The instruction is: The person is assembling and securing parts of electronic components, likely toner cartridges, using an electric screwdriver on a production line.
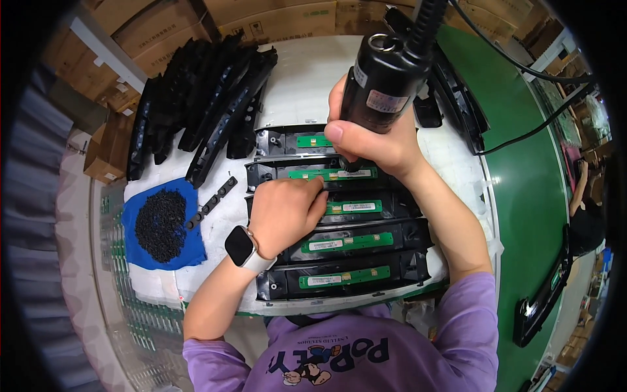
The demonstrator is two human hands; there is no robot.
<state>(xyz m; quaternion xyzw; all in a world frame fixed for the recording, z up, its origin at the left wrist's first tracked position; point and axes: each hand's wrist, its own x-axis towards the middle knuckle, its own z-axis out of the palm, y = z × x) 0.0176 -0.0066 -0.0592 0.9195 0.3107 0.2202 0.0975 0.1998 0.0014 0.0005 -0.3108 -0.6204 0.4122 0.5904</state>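
My right hand (385, 147) is wrapped round a black electric screwdriver (380, 88), held upright with its lower end over a green circuit board (359, 174). That board lies in a long black plastic housing (261, 172), second from the far end of a row. My left hand (282, 206) rests across the housings with its fingers bent and a fingertip at the same board. Whatever may be between those fingers is hidden. Other black housings (366, 262) lie parallel, each with a green board (346, 242) inside.
Left of the row, a heap of small black parts (162, 225) lies on a blue cloth (136, 255), beside a black strip (212, 204). Black housings (215, 91) are piled at far left, with others at far right. A cable (555, 117) crosses the green surface (522, 215).
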